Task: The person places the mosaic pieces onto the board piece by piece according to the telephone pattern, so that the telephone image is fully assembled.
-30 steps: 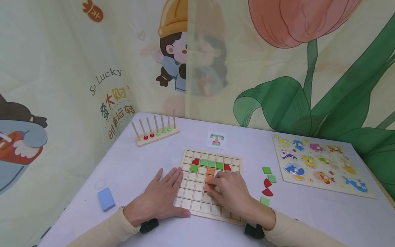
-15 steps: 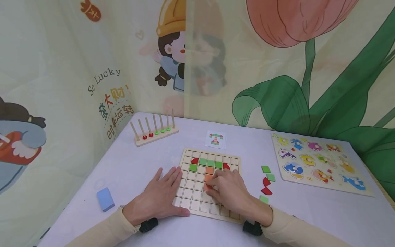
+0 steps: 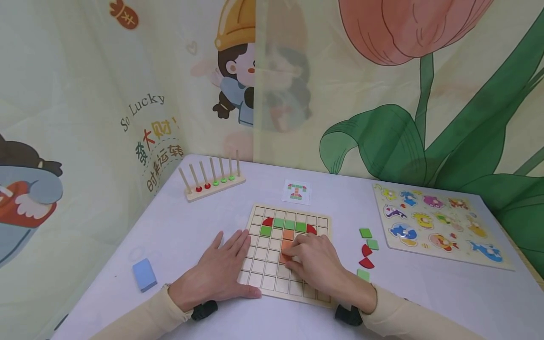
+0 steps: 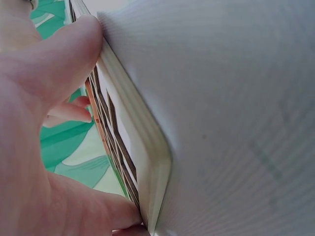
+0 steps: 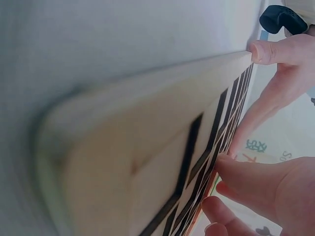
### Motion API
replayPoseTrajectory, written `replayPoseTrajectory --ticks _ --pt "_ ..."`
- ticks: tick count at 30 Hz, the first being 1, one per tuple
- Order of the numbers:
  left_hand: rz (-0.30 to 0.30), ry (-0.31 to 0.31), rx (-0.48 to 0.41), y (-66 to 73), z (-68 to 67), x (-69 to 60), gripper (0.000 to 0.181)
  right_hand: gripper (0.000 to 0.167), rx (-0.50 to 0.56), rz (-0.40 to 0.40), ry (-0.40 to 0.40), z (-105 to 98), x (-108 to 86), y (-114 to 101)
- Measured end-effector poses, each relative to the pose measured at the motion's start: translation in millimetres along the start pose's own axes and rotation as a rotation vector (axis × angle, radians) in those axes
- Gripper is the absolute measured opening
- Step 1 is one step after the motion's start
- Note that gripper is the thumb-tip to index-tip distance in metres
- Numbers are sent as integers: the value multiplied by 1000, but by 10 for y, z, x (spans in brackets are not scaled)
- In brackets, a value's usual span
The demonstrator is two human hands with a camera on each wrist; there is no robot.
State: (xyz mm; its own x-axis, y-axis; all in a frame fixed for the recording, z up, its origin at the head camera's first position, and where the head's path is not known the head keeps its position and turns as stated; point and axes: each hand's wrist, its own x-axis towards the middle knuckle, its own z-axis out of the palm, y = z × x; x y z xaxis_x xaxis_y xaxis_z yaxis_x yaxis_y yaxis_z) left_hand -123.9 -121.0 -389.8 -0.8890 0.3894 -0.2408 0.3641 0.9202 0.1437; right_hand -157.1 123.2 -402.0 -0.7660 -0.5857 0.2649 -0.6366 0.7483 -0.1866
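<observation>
1. Orange tile (image 3: 284, 258): lower centre of the frame, on the gridded board (image 3: 268, 282), partly hidden by fingers. It looks light, stiff and smooth, perhaps slippery; 2 opposite edges should give the best hold.
2. Right hand (image 3: 316, 260): fingers curled, seemingly pinching that tile with the thumb.
3. Left hand (image 3: 223, 269): fingers spread, touching the board's left side.
4. Right of centre: 3 green tiles (image 3: 365, 233) and 2 red pieces (image 3: 367, 263).

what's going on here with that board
A person's right hand pinches an orange tile on a wooden grid board, while the left hand rests at its left edge. Green tiles and red corner pieces resemble the top of the printed card's figure. Spare green squares and red pieces lie to the right.
</observation>
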Motion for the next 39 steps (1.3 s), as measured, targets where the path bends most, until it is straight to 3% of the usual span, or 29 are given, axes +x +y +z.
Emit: replayPoseTrajectory --ticks 6,13,24,29,33,39 --pt "4 0 8 10 -6 3 121 24 -16 34 10 -74 -59 47" --pt "8 1 6 17 -4 9 121 27 -12 197 -30 -246 -226 204" --pt "13 -5 -3 19 2 4 121 30 -24 481 -38 -423 -765 729" --pt "10 -8 -13 15 3 9 121 34 -33 570 -37 -467 -985 889" --pt "5 -9 -19 9 -3 7 122 33 -38 601 -56 -489 -1072 961" --pt "8 -6 -27 10 -15 -6 122 31 -46 577 -51 -507 -1062 1022"
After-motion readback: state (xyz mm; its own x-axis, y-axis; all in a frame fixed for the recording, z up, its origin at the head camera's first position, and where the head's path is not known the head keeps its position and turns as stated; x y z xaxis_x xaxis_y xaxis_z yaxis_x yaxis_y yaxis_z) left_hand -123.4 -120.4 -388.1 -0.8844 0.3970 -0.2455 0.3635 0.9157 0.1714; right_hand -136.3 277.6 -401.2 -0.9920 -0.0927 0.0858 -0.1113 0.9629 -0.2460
